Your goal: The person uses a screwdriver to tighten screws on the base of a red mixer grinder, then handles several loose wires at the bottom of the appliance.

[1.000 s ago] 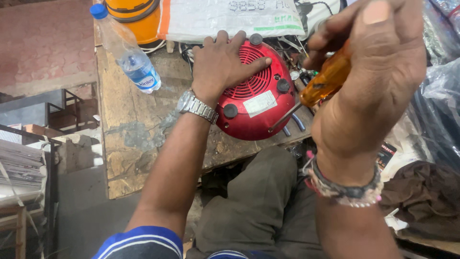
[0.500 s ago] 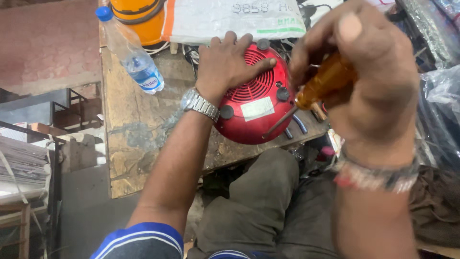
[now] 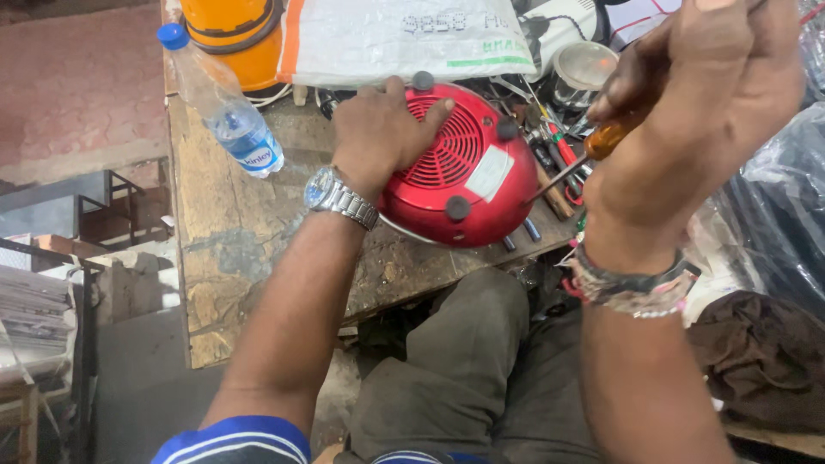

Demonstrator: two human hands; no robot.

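Note:
A round red appliance (image 3: 481, 185) lies upside down on the worn wooden workbench (image 3: 232, 232), showing a vent grille, black rubber feet and a white label. My left hand (image 3: 382, 129), with a metal watch on the wrist, rests flat on the grille and steadies it. My right hand (image 3: 696, 94) is raised at the right and grips an orange-handled screwdriver (image 3: 601, 142). Its metal shaft slants down to the appliance's right edge.
A plastic water bottle with a blue cap (image 3: 225, 103) lies at the bench's back left. An orange container (image 3: 232, 34) and a white woven sack (image 3: 404, 39) stand behind. Loose tools (image 3: 559, 159) clutter the right side. Dark plastic bags (image 3: 782, 215) are at the far right.
My right hand has drawn away from the camera and to the right, and the screwdriver's tip now reaches the appliance's right edge. The left hand has stayed on the grille.

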